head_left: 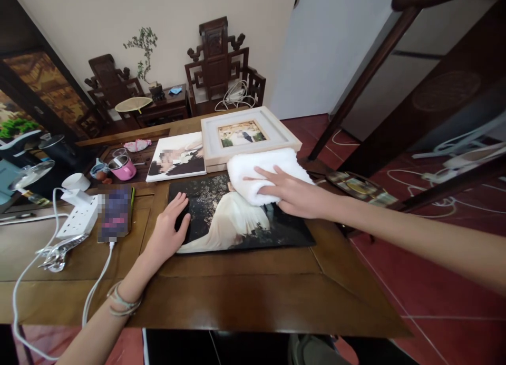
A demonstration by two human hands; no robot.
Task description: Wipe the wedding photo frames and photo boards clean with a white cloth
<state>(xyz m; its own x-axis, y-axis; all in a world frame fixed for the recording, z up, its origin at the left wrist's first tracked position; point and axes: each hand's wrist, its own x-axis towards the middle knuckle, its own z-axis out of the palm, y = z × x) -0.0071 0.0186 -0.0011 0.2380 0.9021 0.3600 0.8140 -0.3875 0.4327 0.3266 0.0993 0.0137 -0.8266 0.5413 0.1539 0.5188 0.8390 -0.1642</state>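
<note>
A dark photo panel (237,220) showing a pale flowing dress lies flat on the wooden table. My left hand (169,225) rests flat on its left edge, fingers stretched out and holding nothing. On the panel's upper right part, my right hand (288,191) presses down a fluffy white cloth (261,167). Some of its fingers spread over the cloth and others sink into the folds. The cloth hides the top right of the panel and overlaps the front edge of a light wooden picture frame (253,138). Left of that frame lies a white-edged photo canvas (177,157).
On the left are a phone (114,217) with a charging cable, a white power strip (79,217), a pink cup (122,167) and a dark kettle (59,151). Carved chairs (217,59) stand behind the table (253,296). A dark chair (367,91) is at the right.
</note>
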